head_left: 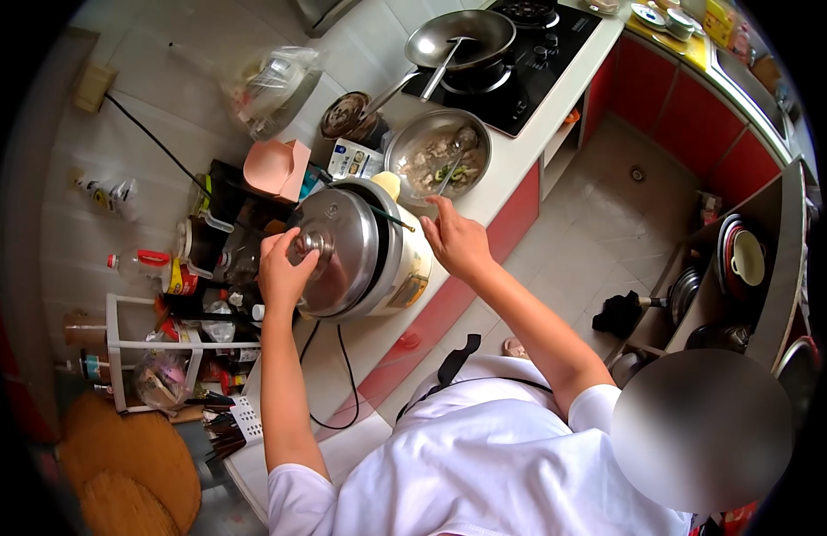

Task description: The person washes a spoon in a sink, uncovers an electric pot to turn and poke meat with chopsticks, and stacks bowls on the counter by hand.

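Note:
My left hand [287,270] has its fingers and thumb around the knob of a round metal lid [346,259]. That lid sits over a cream rice cooker [415,268], with a dark gap along its right side. A thin green stick with a gold tip [394,219] sticks out at the cooker's upper edge. Just right of it hovers my right hand [458,237], fingers apart, with nothing visible in it. Above that hand stands a steel bowl [478,170] of meat pieces in liquid, with a spoon [447,179] leaning in it.
A wok [418,40] with a spatula rests on the black stove [538,62]. Near the cooker stand a pink box [279,168] and a dark-lidded pot [346,114]. Bottles and a white rack [154,344] crowd the left side. A cable [353,384] hangs over the counter edge.

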`<state>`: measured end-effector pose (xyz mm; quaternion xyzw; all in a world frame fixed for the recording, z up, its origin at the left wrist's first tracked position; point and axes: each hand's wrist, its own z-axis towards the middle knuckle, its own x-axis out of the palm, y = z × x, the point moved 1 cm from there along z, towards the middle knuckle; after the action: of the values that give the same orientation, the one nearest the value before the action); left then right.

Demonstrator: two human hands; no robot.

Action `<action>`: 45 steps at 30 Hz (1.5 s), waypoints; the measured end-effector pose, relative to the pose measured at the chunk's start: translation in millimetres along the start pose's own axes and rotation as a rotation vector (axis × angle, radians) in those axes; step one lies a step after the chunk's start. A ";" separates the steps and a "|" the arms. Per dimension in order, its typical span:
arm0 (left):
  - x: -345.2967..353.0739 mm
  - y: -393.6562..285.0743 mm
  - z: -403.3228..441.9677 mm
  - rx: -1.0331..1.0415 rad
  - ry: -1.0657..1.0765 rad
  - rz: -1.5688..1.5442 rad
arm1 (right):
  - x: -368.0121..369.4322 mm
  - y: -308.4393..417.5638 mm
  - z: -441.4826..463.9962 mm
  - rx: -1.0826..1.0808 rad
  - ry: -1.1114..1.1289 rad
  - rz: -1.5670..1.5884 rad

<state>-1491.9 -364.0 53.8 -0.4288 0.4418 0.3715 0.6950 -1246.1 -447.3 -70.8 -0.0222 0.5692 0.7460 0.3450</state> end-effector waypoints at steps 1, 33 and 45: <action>-2.2 -2.1 -4.2 0.044 -0.051 0.011 | -4.5 -2.9 -2.4 -0.001 -0.003 -0.008; 205.7 -298.5 -20.7 0.831 0.746 -0.096 | -213.0 -224.0 -90.4 0.725 0.437 -0.322; 269.0 -411.7 59.6 0.814 0.952 0.104 | -347.2 -300.0 -57.2 0.794 0.281 -0.311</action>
<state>-1016.0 -418.5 -72.5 -0.2262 0.8292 -0.0249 0.5105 -840.5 -632.5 -193.2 -0.0745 0.8426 0.3990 0.3540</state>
